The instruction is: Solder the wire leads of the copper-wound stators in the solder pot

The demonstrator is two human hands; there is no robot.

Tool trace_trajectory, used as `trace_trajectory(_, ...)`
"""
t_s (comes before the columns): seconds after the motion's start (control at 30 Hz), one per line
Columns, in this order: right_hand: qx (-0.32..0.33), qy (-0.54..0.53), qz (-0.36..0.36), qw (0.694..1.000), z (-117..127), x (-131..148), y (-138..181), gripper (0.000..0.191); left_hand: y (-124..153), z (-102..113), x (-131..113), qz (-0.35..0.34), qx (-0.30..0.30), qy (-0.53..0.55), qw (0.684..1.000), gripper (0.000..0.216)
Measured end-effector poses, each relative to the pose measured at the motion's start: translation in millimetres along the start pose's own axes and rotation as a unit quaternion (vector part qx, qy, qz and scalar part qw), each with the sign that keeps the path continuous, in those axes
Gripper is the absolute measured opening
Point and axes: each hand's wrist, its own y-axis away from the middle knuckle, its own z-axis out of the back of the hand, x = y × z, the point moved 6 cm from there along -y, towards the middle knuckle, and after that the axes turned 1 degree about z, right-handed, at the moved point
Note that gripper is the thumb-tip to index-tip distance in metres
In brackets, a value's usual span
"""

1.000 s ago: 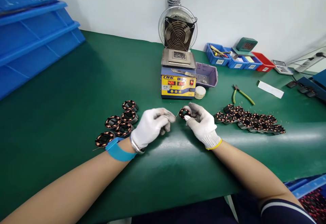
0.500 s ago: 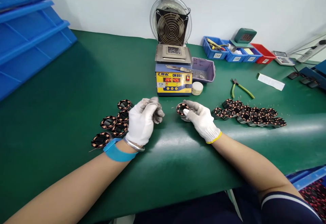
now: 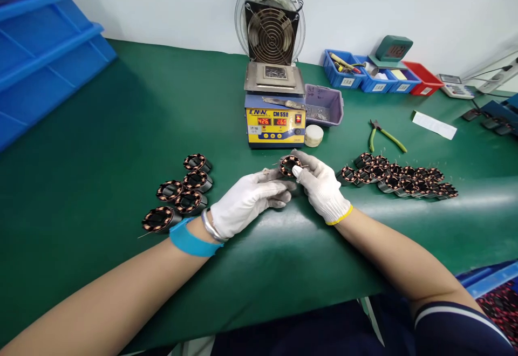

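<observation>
Both my hands wear white gloves above a green mat (image 3: 121, 129). My right hand (image 3: 319, 186) grips a small round stator (image 3: 290, 165) wound with copper coils, held just in front of the yellow solder pot (image 3: 275, 113). My left hand (image 3: 249, 200) reaches across to it, fingers stretched out and close together, tips next to the stator's left side at a thin wire lead. A blue strap and a metal bangle circle my left wrist. Several similar stators (image 3: 184, 189) lie to the left of my left hand.
A long pile of stators (image 3: 399, 179) lies to the right. Behind the solder pot stands a fume fan (image 3: 270, 31), with a purple tray (image 3: 326, 107), a white round tin (image 3: 313, 135), green-handled cutters (image 3: 382, 136), small blue and red bins (image 3: 374, 78) and stacked blue crates (image 3: 40, 48) around.
My left hand, curled and raised half a second ago, has dropped and stretched rightward to the stator. My right hand kept hold of the stator. The camera tilted slightly.
</observation>
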Motion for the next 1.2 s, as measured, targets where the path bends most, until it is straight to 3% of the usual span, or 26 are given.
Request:
trace_trajectory(0.1,-0.008,0.005,-0.008,1.0,3,-2,-1,0.054,5,7,-6,0.022,0.01,-0.043,0.999,0.027)
trace_trajectory(0.17,-0.022,0.012,-0.019,0.999,6,-4,-2,0.055,8,12,-14,-0.011,0.006,-0.06,0.998,0.025)
trace_trajectory(0.3,-0.026,0.004,-0.017,1.0,8,-4,-3,0.055,9,22,-26,-0.146,-0.116,-0.139,0.973,0.036)
trace_trajectory(0.47,-0.014,0.037,-0.002,0.999,3,-5,0,0.052,1,2,-10,-0.1,-0.127,-0.282,0.946,0.034)
trace_trajectory(0.57,-0.024,0.073,0.006,0.997,3,-5,0,0.051,9,3,-27,-0.148,-0.173,-0.253,0.94,0.021)
trace_trajectory(0.67,-0.038,0.075,-0.015,0.996,4,-5,0,0.052,23,18,-53,-0.267,-0.255,-0.134,0.919,0.011)
trace_trajectory(0.73,-0.039,0.045,-0.033,0.998,4,-5,-1,0.051,25,26,-55,-0.302,-0.278,-0.078,0.908,0.011)
trace_trajectory(0.8,-0.031,0.002,-0.035,0.999,1,-5,-1,0.05,14,25,-40,-0.239,-0.241,-0.063,0.939,0.02)
trace_trajectory(0.87,-0.017,-0.037,-0.027,0.999,-1,-5,-1,0.048,1,14,-15,-0.129,-0.156,-0.045,0.978,0.035)
trace_trajectory(0.93,-0.007,-0.062,-0.017,0.998,-3,-6,-1,0.046,-5,1,3,-0.064,-0.091,-0.014,0.994,0.04)
trace_trajectory(1.2,0.004,-0.06,-0.009,0.998,0,-13,-3,0.05,5,-8,7,-0.019,-0.023,-0.032,0.999,0.025)
